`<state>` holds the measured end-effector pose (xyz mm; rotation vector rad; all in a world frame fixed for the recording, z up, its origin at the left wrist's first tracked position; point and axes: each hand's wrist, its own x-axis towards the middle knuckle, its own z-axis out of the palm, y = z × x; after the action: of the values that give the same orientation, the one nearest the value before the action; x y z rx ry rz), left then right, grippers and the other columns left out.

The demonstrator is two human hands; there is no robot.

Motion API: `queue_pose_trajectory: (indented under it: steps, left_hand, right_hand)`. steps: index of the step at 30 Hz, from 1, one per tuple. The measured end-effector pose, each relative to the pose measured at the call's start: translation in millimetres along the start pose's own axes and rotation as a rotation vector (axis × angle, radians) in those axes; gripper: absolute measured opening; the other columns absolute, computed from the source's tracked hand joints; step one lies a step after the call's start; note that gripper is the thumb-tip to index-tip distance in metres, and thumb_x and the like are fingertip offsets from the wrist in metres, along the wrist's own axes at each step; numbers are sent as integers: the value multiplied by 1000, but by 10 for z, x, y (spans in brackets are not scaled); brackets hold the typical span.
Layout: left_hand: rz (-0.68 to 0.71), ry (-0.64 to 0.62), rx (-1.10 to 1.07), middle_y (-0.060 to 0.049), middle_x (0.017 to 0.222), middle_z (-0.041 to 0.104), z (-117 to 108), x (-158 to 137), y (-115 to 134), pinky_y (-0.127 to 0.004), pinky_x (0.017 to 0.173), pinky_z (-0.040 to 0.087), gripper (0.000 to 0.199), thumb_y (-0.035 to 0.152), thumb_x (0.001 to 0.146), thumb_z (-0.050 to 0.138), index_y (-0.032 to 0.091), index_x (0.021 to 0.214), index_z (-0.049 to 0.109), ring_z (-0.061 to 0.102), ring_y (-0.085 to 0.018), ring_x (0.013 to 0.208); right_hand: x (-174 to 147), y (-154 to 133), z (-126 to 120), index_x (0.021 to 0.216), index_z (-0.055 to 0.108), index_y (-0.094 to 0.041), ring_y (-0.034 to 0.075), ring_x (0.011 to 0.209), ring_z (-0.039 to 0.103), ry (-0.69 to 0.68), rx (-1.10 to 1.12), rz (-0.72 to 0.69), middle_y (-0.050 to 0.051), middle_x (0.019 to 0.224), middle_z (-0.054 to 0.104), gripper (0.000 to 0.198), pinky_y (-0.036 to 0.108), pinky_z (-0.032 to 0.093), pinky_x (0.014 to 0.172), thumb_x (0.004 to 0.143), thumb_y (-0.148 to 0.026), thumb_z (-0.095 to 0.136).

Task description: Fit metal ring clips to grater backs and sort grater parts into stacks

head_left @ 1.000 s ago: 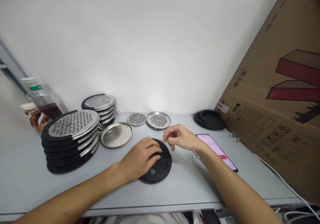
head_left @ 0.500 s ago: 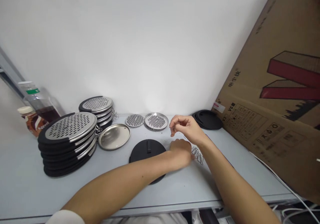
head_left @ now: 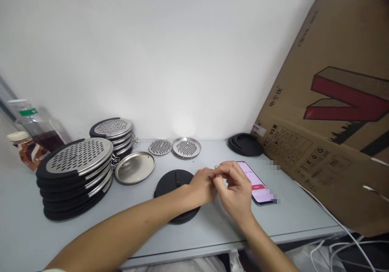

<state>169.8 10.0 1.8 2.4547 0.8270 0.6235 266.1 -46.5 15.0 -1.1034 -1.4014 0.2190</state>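
My left hand [head_left: 203, 186] and my right hand [head_left: 236, 189] meet above the table, fingertips pressed together. A thin metal wire clip [head_left: 216, 167] shows as a small loop at the right fingertips, pinched there. The left fingers are curled and mostly hidden, so what they grip is unclear. Under the left forearm lies a round black lid [head_left: 165, 183] with a raised tab. The wire clips seen on the table earlier are now hidden behind my right hand.
Stacked black-rimmed graters [head_left: 80, 156] stand left, with another stack [head_left: 114, 127] behind. A steel dish [head_left: 135, 167], two grating discs [head_left: 186, 147], black discs [head_left: 248, 144] and a lit phone [head_left: 257, 185] lie about. Bottles [head_left: 45, 132] stand far left; a cardboard box [head_left: 319, 154] leans right.
My right hand has come down and toward me to meet my left hand. The phone has come into sight, and the wire clips on the table are now covered. The view has shifted slightly.
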Motion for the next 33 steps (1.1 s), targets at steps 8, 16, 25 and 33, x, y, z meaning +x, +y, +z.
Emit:
queue_pose_trajectory:
  steps: [8,16,25,33]
  left_hand:
    - [-279,151,-144,2,77,69,-922,-923,-292,-26,64,45,10,28,86,61,22,86,69,61,-16,70]
    - [-307,231,-186,-2,94,72,-827,-1242,-357,-34,81,51,19,29,83,62,27,97,74,65,-21,87]
    - [-380,388,-247,1,91,74,-816,-1351,-461,-30,85,53,25,27,84,65,26,108,69,68,-17,87]
    - [-216,299,-70,0,95,74,-735,-1344,-429,-29,84,51,15,18,86,60,24,94,72,67,-17,89]
  right_hand:
    - [75,-81,304,81,68,-21,18,75,63,-201,89,77,4,82,63,18,29,53,67,78,-10,54]
    - [-255,101,460,99,68,-24,20,84,64,-454,-44,-90,6,92,67,36,33,53,77,78,-1,51]
    - [-205,227,450,89,70,-21,22,85,63,-580,-193,-118,7,88,68,16,37,51,78,86,-10,58]
    - [-168,182,431,88,71,-22,23,91,61,-638,-178,-84,6,93,68,16,38,49,84,84,-11,60]
